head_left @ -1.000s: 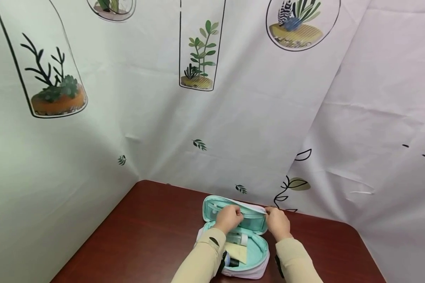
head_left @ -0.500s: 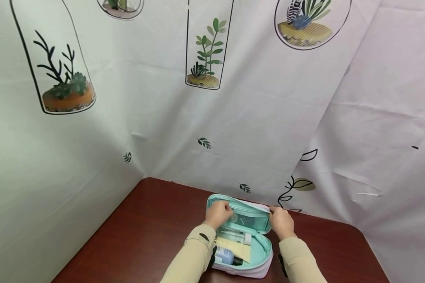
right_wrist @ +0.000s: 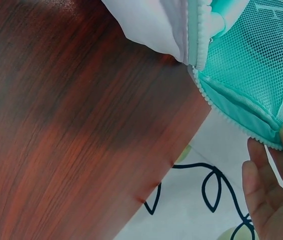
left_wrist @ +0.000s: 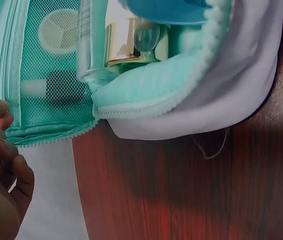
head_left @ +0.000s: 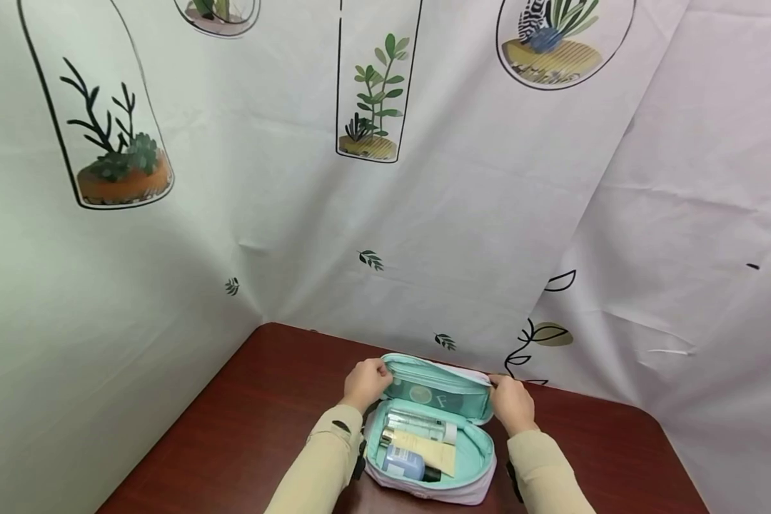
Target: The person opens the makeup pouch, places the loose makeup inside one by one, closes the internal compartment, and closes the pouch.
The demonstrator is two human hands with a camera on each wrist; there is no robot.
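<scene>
A pale lilac toiletry bag (head_left: 469, 492) with mint lining lies unzipped on the table, its lid (head_left: 469, 405) raised at the back. My left hand (head_left: 364, 384) pinches at the left end of the lid's mesh-pocket zipper (left_wrist: 11, 65); the fingers hide the pull. At the lid's right corner my right hand (head_left: 512, 405) grips the edge between thumb and fingers. Behind the mesh show a round pale item (left_wrist: 57, 31) and a small dark-and-white item (left_wrist: 56, 88). The main compartment holds a clear bottle (head_left: 417, 424), a cream tube (head_left: 427, 450) and a blue bottle (head_left: 403, 462) with a black cap.
The bag stands on a dark red-brown wooden table (head_left: 257, 421), near its back edge. A white cloth (head_left: 295, 214) printed with plants hangs behind and to the left. A loose thread (left_wrist: 214, 152) trails from the bag's side.
My left hand has slid left along the lid's pocket zipper to its left end, uncovering the mesh and the bottles below. My right hand keeps its grip on the lid's corner.
</scene>
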